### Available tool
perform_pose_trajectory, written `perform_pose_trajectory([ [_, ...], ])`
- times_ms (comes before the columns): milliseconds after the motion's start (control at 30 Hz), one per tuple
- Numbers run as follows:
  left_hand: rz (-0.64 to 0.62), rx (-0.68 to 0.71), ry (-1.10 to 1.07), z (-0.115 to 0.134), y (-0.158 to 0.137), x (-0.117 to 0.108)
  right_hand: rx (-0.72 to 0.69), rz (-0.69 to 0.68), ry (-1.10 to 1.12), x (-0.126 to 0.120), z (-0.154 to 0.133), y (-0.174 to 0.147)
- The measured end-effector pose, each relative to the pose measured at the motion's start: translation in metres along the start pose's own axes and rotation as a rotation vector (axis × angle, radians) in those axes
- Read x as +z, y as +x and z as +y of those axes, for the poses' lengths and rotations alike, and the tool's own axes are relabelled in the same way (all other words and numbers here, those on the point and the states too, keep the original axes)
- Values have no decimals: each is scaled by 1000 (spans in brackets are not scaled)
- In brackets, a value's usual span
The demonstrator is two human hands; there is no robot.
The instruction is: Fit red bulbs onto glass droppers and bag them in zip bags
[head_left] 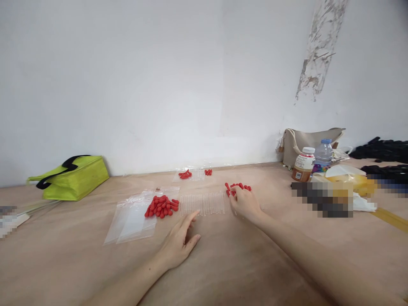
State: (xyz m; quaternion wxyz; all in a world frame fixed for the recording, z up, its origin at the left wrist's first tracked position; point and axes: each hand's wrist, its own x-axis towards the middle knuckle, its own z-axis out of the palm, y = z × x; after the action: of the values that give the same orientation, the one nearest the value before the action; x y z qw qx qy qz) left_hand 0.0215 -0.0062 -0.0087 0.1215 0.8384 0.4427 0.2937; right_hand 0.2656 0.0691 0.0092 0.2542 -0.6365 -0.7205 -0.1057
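Observation:
A row of thin clear tubes [204, 204] lies side by side on the brown table covering. My left hand [180, 242] is open, with its index fingertip at the near edge of the row and its thumb apart. At the right end of the row, my right hand [245, 204] is closed, its fingertips pinched at a red rubber bulb [228, 193]. More red rubber bulbs [245, 187] lie just behind that hand, partly hidden by it. A larger heap of red bulbs [161, 206] rests on clear plastic bags [134, 219], left of the tubes.
Against the wall is another clear bag [197, 174] with small red bulbs. A lime-green bag [76, 178] stands at left. At right are a beige bag [290, 146], a white-capped bottle [304, 165], a blue-capped bottle [324, 155], a yellow package [350, 182] and black items [382, 151].

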Motion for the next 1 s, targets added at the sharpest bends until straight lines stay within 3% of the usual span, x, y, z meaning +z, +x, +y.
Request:
perform_pose_trajectory([
  [267, -18, 19, -5, -1, 0, -1, 52, 11, -60, 26, 4, 9],
  [633, -28, 40, -10, 1, 3, -2, 43, 5, -37, 24, -2, 6],
  [1000, -56, 58, 40, 2, 6, -2, 107, -197, -60, 22, -18, 13],
])
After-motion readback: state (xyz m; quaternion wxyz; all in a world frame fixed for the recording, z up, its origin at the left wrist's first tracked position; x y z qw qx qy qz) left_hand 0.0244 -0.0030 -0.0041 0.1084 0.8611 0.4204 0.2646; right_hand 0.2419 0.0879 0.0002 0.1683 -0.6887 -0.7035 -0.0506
